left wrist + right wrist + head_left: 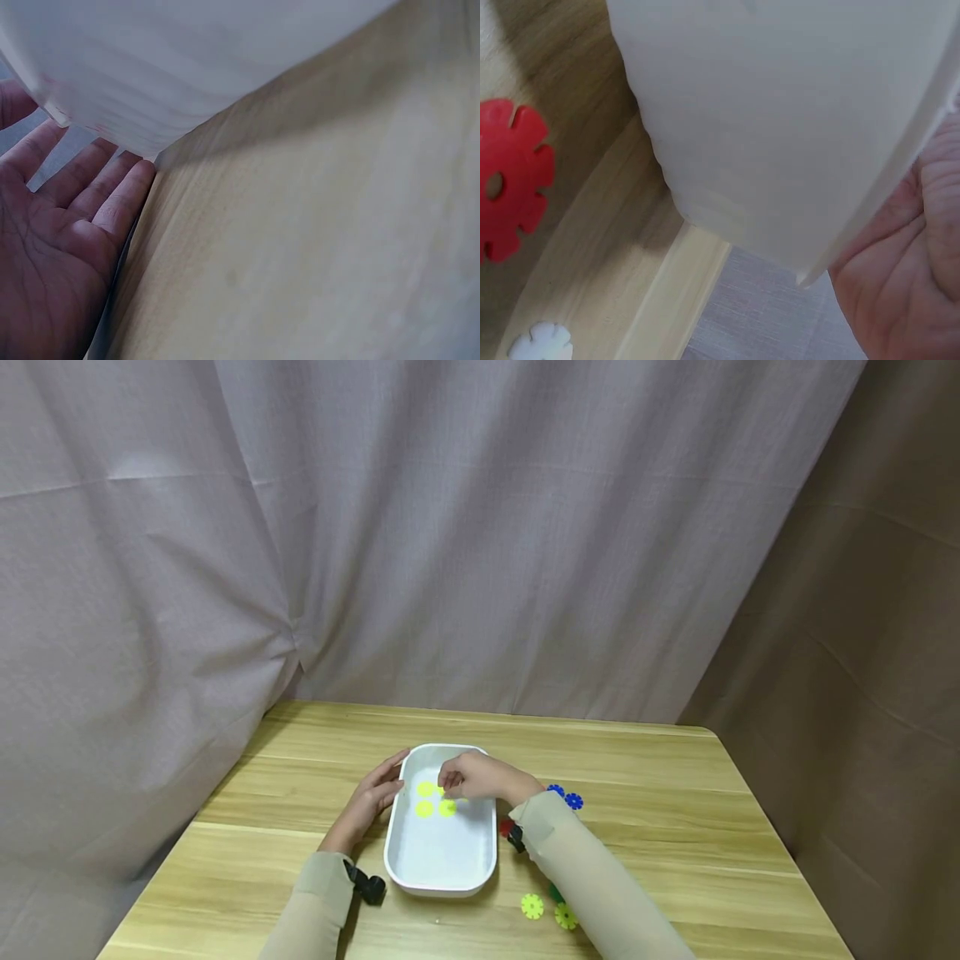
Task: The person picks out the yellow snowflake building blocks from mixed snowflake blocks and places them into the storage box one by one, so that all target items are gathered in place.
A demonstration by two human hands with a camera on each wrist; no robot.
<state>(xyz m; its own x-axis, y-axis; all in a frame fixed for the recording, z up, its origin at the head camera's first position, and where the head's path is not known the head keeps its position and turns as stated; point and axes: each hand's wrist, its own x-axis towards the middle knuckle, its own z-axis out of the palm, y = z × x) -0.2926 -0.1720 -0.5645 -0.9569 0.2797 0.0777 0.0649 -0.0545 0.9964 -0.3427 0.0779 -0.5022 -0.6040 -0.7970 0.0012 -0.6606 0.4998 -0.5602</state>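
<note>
A white tray [442,860] holds several flat yellow slotted discs [424,809], the snowflake kind of building piece. My left hand [372,797] rests at the tray's left side; in the left wrist view its fingers [124,202] are fairly straight against the tray wall [187,67]. Reaching over the right rim, my right hand [480,776] has its fingers curled low over the discs, and its fingertips pinch at a yellow disc [441,791], mostly covered by them. The right wrist view shows only part of the palm [900,277] beyond the tray's wall [765,127].
Right of the tray, on the wooden table [637,843], lie blue discs [573,801], a red disc [514,180], a green disc [555,893] partly under the right sleeve, and yellow discs [532,907]. A white disc [541,343] shows near the table edge. Grey curtain [480,568] hangs behind.
</note>
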